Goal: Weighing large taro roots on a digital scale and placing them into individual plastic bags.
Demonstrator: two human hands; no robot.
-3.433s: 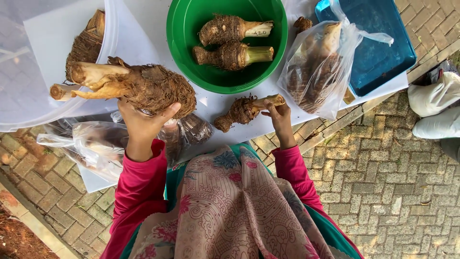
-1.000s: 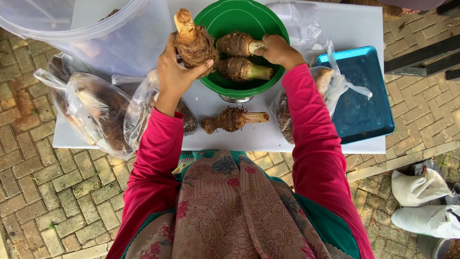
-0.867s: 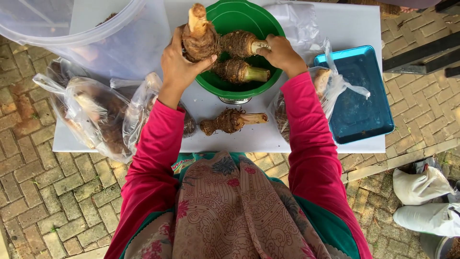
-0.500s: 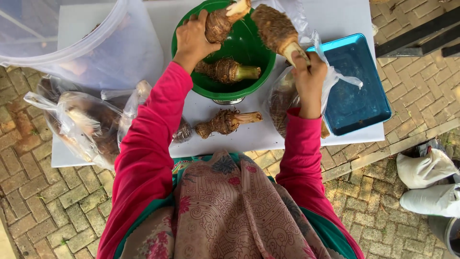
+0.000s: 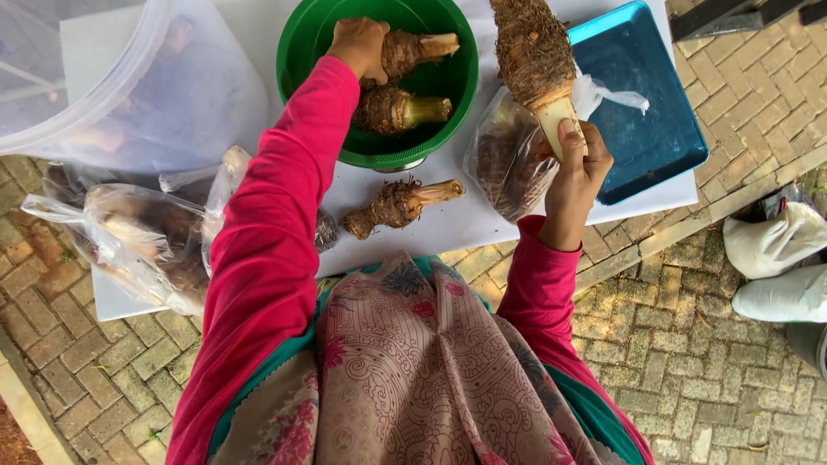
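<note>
Gripping the pale cut stalk of a large, hairy brown taro root (image 5: 534, 52), my right hand (image 5: 575, 168) is closing thumb and fingers around that stalk and holding the root up with its shaggy bulb pointing toward twelve o'clock. That root is hanging in the air above a clear plastic bag of more brown roots (image 5: 508, 155), which is lying just at nine o'clock of the hand on the white tabletop (image 5: 448, 228).

At three o'clock of the root, a shallow blue rectangular plastic tray (image 5: 642, 112) is sitting on the same table, touching the bag's knotted top.

Over at ten o'clock, my left hand (image 5: 360, 45) is reaching into a round green plastic basin (image 5: 310, 103) and clasping a smaller hairy taro root with a cut stalk (image 5: 413, 50). Just below it, at six o'clock, a second root with a greenish stalk (image 5: 396, 110) is lying on the basin's floor.

Outside the basin, at its six o'clock, a lone small root (image 5: 398, 205) is lying on the tabletop with its stalk pointing toward three o'clock.

Farther out at nine o'clock, crumpled clear plastic bags holding dark roots (image 5: 138, 237) are hanging over the table's edge, and a big translucent plastic tub (image 5: 103, 95) is standing at ten o'clock.
</note>
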